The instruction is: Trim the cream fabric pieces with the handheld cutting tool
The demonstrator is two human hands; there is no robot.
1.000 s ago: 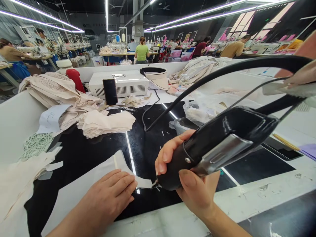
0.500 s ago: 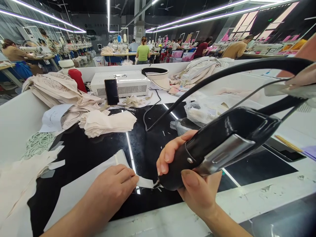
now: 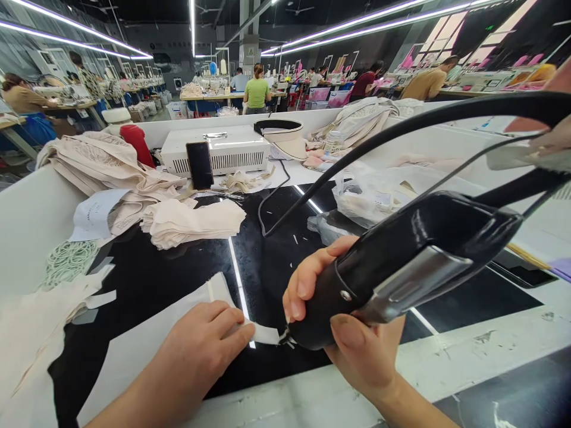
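In my right hand (image 3: 352, 333) is a black corded hand-held tool (image 3: 392, 255) with a silver lever along its side; fingers and thumb wrap round its front end. The tool's small metal tip (image 3: 284, 337) meets the right end of a narrow white fabric strip (image 3: 264, 334). My left hand (image 3: 209, 342) presses on this strip, its fingers bent and close together. Under the left hand and forearm lies a larger white fabric piece (image 3: 134, 345). Whether the strip and this piece are joined is hidden by the hand.
On the black work surface (image 3: 263, 267) lies a stack of cream fabric pieces (image 3: 196, 223). Behind stand a white vented box (image 3: 218, 148), a phone (image 3: 200, 166) and a sun visor (image 3: 283, 139). Plastic bags (image 3: 370, 193) lie right; the tool's thick cable (image 3: 357, 148) arches above them.
The black tool's rear end has swung slightly right and its tip has dipped a little. My left hand has moved slightly right and down with the strip. The whole view has shifted slightly.
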